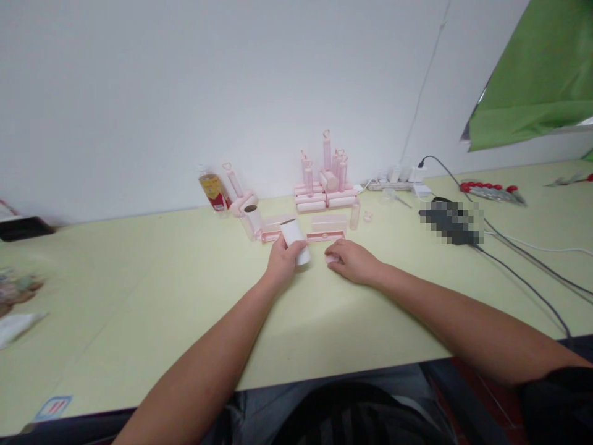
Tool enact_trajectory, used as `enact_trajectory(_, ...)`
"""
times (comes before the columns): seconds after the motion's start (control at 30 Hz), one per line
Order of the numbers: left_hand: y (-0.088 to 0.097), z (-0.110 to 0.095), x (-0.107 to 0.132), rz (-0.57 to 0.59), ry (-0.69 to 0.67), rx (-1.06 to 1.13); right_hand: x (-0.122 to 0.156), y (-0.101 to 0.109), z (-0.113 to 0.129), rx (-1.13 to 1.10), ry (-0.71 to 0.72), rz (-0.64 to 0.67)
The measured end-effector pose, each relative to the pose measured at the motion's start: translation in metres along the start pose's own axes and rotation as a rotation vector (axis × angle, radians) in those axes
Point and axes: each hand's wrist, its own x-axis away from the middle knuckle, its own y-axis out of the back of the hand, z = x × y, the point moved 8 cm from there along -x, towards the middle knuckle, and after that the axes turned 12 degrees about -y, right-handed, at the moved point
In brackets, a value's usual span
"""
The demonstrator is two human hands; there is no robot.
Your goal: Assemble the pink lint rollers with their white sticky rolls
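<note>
Left hand (281,262): grip closed round roll (294,236), lower end near surface (185,296), long axis tilted up and away. Right hand (354,261) lies just right of it, fingertips on pink piece (332,258); hold unconfirmed.

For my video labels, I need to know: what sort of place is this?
Probably a small assembly workbench: pink roller parts stacked by the wall, a white roll in the left hand, red-handled tools near a power strip.
</note>
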Motion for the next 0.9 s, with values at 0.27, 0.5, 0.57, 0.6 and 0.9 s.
enact_trajectory(0.27, 0.001, -0.011, 0.003, 0.069, -0.086, -0.171, -0.001, 0.019, -0.01, -0.233, -0.095, -0.154)
enact_trajectory(0.5, -0.022, -0.036, 0.018, 0.227, -0.2, -0.334, 0.001, 0.035, -0.023, -0.594, -0.15, -0.276)
enact_trajectory(0.57, -0.027, -0.043, 0.023, 0.265, -0.212, -0.354, 0.003, 0.035, -0.019, -0.705, -0.138, -0.273)
enact_trajectory(0.6, -0.029, -0.046, 0.026, 0.292, -0.218, -0.363, 0.005, 0.036, -0.016, -0.756, -0.126, -0.271)
enact_trajectory(0.9, -0.04, -0.058, 0.04, 0.432, -0.233, -0.454, 0.021, 0.034, 0.019, -1.02, 0.025, -0.141)
